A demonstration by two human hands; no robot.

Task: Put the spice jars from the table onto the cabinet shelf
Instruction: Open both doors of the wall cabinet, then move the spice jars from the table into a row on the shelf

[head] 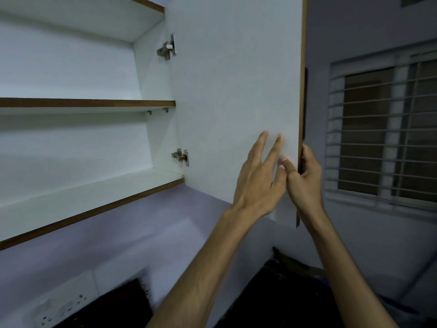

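Spice jars are not in view; where they stand cannot be told, and nothing yet rests on either shelf. Cabinet, wall-mounted, white inside with brown edging, stands open with a middle shelf and a lower shelf, both bare. Cabinet door is swung wide on two metal hinges, its inner white face toward the camera. Barred window lies to the right, behind the door's free edge. Wall socket plate sits low at left. Left hand rests with straight, spread fingers flat against the door's inner face, holding nothing. Right hand grips the door's free edge, thumb on the inner face and the other fingers wrapped round the back. Judged step: the door is being handled so the shelves are reachable. To do it well, steer from the gripped edge, let the flat hand only steady the panel, and leave the door fully clear of the lower shelf before reaching down for jars.
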